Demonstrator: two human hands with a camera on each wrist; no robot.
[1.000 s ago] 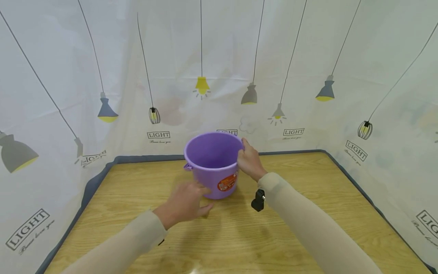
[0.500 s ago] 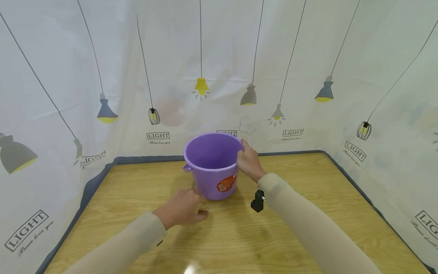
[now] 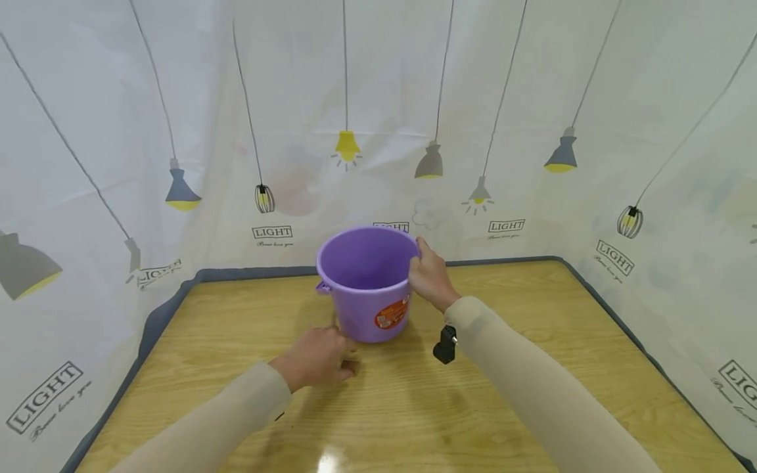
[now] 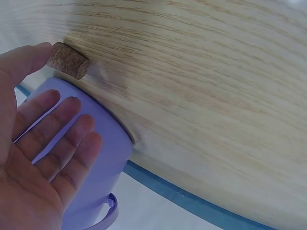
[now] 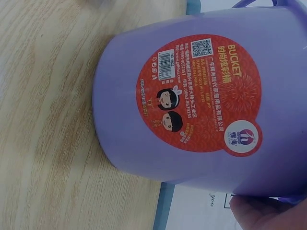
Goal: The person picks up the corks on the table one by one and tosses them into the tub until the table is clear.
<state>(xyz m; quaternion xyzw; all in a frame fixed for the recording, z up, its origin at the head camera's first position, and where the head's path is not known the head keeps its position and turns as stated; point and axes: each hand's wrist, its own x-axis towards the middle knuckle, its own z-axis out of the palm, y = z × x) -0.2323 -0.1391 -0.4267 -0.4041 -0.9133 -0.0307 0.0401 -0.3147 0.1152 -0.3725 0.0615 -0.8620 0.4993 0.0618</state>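
A purple bucket (image 3: 361, 309) with a red label stands upright on the table. My right hand (image 3: 434, 272) grips its rim at the right side; the right wrist view has part of that hand (image 5: 261, 213) at the lower right edge. Low at the bucket's left front is my left hand (image 3: 316, 355). In the left wrist view its four fingers are loosely bent and spread beside the bucket wall, palm showing. There the thumb of the left hand (image 4: 38, 143) touches one end of a cork (image 4: 68, 61) on the table by the bucket's base. The cork cannot be made out in the head view.
The wood-grain table (image 3: 503, 394) has a dark blue edging (image 3: 260, 271) at the back and sides. White sheeting (image 3: 296, 98) printed with lamps hangs around it. A small black device (image 3: 445, 345) sits at the right wrist.
My left hand has drawn back slightly to the left from the bucket's front, and its thumb has come in closer to the fingers. The bucket and right hand stay in place.
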